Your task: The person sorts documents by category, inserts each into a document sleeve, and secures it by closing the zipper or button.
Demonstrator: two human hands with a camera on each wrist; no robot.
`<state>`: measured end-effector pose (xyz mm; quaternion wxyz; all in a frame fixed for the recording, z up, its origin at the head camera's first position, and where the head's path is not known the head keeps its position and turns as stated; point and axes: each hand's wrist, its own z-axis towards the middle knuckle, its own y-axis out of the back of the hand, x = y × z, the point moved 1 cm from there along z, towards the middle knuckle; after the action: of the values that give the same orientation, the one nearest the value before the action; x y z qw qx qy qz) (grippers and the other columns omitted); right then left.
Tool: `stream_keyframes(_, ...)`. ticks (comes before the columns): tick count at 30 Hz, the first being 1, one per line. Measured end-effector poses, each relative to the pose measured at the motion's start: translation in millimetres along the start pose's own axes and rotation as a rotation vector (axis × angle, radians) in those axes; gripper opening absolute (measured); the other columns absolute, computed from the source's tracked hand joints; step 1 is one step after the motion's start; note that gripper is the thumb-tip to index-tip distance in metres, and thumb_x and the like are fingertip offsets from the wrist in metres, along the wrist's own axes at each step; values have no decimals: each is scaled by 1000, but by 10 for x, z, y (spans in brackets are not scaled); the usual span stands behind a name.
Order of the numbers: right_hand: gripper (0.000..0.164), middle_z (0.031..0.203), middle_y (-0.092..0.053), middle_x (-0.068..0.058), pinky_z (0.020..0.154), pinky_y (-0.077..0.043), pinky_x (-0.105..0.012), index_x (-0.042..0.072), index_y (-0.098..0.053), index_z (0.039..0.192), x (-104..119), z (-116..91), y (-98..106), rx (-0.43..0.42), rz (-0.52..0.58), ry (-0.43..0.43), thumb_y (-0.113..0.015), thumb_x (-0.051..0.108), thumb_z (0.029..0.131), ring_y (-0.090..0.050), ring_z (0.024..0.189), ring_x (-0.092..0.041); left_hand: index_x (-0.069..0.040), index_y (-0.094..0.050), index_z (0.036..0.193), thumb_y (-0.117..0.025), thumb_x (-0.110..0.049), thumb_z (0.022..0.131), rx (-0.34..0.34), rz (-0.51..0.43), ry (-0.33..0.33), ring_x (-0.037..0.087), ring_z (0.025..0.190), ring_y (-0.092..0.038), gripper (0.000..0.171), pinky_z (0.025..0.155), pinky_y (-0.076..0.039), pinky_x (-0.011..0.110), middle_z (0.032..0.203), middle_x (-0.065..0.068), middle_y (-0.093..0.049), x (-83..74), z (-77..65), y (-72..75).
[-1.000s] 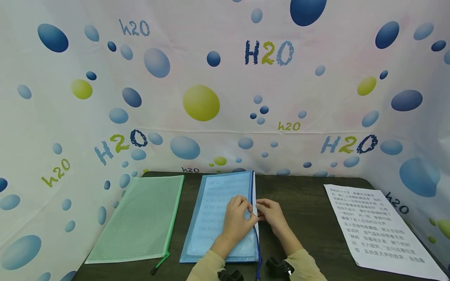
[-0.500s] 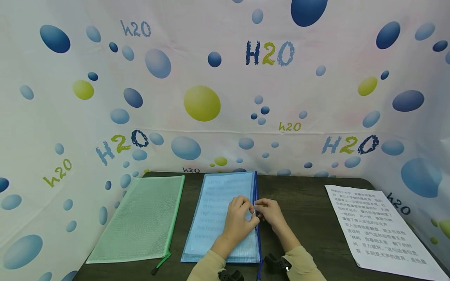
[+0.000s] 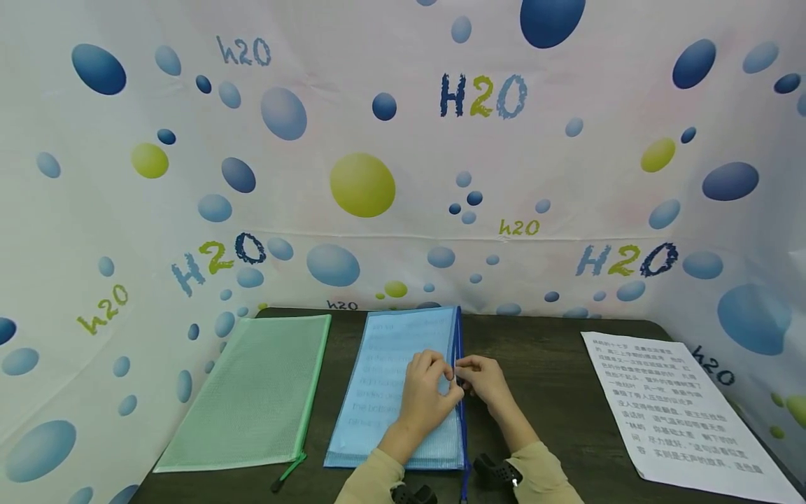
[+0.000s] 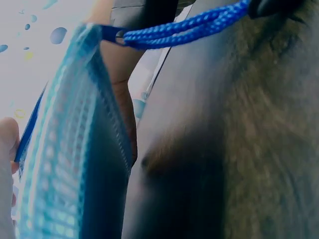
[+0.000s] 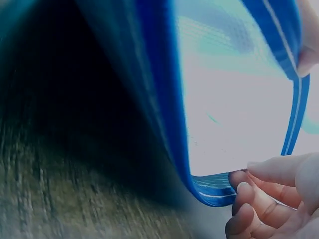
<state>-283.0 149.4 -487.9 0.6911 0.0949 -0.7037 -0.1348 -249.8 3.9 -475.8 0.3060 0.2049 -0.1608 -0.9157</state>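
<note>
Paper handling seems to be the step in hand: a white sheet [image 5: 229, 119] lies within the blue mesh folder [image 3: 380, 399], its lettering showing faintly through the mesh, and the work looks like settling that sheet behind the rim. The folder lies flat on the middle of the counter [image 3: 548, 413], its long blue zip edge on the side of the right hand [image 3: 485, 381], with the mouth gaping there.

The left hand [image 3: 425, 399] is over the folder, thumb and forefinger bent into a ring and apparently pinching the upper rim to hold it up. The right hand comes from the other side; thumb and fingers meet at the sheet's edge, in what looks like a narrow pinch, though whether some mesh is caught too I cannot tell.

Judging by this, insertion is nearly done. The next move calls for easing the sheet fully clear of the zip teeth, releasing it, and bringing both rims level. The blue cord [image 4: 187, 32] hangs at the near corner, so a closing pull would probably start there.

The green mesh folder [image 3: 252, 392] lies to the left, and a printed page [image 3: 693, 413] lies well apart to the right, neither touched by the hands
</note>
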Motion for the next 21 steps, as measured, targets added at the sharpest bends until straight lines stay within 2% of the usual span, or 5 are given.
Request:
stream_keyframes(6,18,81,-70,-10,57,-49,-27,-2,-71,103,26,-35,59,3,18,-14,-65,10,90,-58,63,-14,-15,-54,73,-70,-6,64,-8,-5,74,12,80,-46,21,72,-37,24,88,-2,-51,8,-15,-15)
stream_keyframes(17,25,83,-70,-8,59,-51,-29,-5,-67,109,110,-112,180,9,58,-40,-63,15,93,-62,66,-14,-14,-54,73,-71,-5,62,-55,-35,129,13,81,-46,22,74,-39,27,85,0,-50,118,-20,28)
stream_keyframes(21,29,84,-70,-10,60,-51,-29,-7,-65,112,124,-161,243,17,82,-52,-61,17,95,-64,68,-16,-14,-53,72,-70,-4,62,-67,-44,129,13,80,-46,23,73,-40,28,84,0,-50,164,-15,37)
